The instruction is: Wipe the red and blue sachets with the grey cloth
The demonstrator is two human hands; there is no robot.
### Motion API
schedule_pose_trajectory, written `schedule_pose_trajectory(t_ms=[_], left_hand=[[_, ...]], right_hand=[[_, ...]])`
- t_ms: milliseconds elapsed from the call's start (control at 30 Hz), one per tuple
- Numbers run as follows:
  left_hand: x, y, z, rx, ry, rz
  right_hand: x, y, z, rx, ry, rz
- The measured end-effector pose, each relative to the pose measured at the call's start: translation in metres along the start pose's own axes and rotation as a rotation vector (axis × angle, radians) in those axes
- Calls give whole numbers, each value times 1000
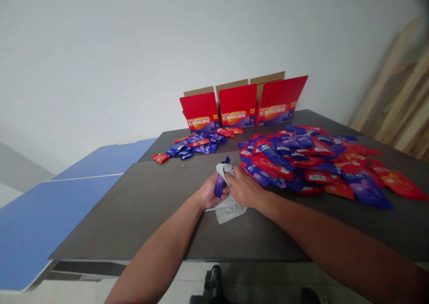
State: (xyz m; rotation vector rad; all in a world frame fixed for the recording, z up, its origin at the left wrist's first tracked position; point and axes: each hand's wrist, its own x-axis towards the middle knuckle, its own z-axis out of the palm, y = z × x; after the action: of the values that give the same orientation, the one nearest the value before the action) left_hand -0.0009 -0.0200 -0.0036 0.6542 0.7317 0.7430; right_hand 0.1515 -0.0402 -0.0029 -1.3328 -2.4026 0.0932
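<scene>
Grey bench (pixel 140 214) under us, and we seem to be wiping: our left hand (pixel 210 191) is closed around a purple sachet (pixel 220 186), mid-bench, while our right hand (pixel 244 187) grips a white cloth (pixel 228 210) over it. Any next move calls for loosening that hold. Red-and-purple sachets (pixel 301 161) lie heaped rightward, a smaller pile (pixel 194 145) ahead, red boxes (pixel 237 105) beyond.

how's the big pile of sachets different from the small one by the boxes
The big pile is far larger and spreads wider than the small pile, which sits further back, just before the red cartons. The big pile also lies nearer the right hand. Both are loose heaps of red and purple sachets on the dark table top.
</scene>
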Motion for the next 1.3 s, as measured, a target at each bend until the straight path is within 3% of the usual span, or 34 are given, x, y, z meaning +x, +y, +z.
schedule_pose_trajectory(t_ms=[133,233,467,633,767,867,1067,1300], left_hand=[[-2,-1,1,115,-38,-23],[-5,0,0,137,-104,-44],[-9,9,-4,-43,-260,-103],[-5,20,-9,-287,-171,60],[-3,27,-13,-384,-93,166],[-2,27,-13,-390,-118,186],[-3,23,-10,-357,-168,163],[-4,17,-14,-269,-85,35]], right_hand=[[3,7,8,27,55,171],[5,14,16,87,102,217],[12,26,29,221,214,329],[7,23,20,225,238,83],[-1,15,12,171,69,-180],[-3,11,11,156,-11,-268],[0,15,10,74,35,-47],[4,19,7,-14,50,188]])
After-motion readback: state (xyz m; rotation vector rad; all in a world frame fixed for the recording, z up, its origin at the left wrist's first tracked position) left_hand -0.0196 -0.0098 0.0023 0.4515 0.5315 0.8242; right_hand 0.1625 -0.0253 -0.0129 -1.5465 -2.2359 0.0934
